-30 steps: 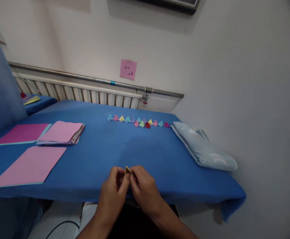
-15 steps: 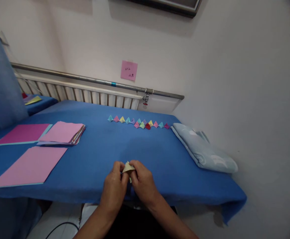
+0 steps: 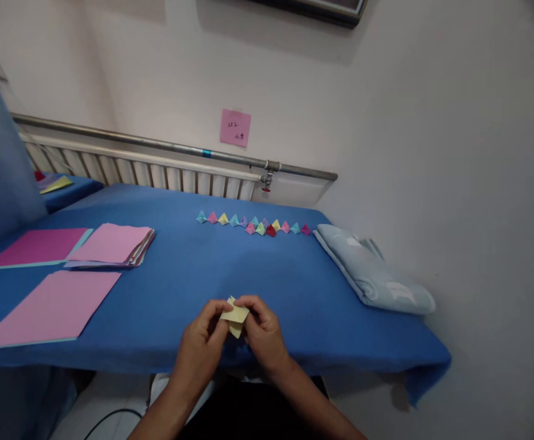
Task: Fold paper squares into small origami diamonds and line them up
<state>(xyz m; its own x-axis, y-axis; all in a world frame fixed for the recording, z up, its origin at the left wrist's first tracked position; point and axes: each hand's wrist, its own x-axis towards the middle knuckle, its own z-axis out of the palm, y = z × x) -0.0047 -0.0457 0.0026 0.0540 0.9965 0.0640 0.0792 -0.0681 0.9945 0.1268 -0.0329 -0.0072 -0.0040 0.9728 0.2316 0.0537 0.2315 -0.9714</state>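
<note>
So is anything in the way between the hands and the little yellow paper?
No, nothing visible is. The left hand already holds one side of the yellow paper, and the right hand touches its other side directly.

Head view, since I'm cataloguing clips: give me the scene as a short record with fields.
left hand: pinches folded yellow paper at its left side
right hand: pinches the same paper at its right
surface: blue cloth
beyond hands: small folded pieces, several colours
left: pink sheet, magenta sheet, paper stack
right: folded pale-blue blanket
</note>
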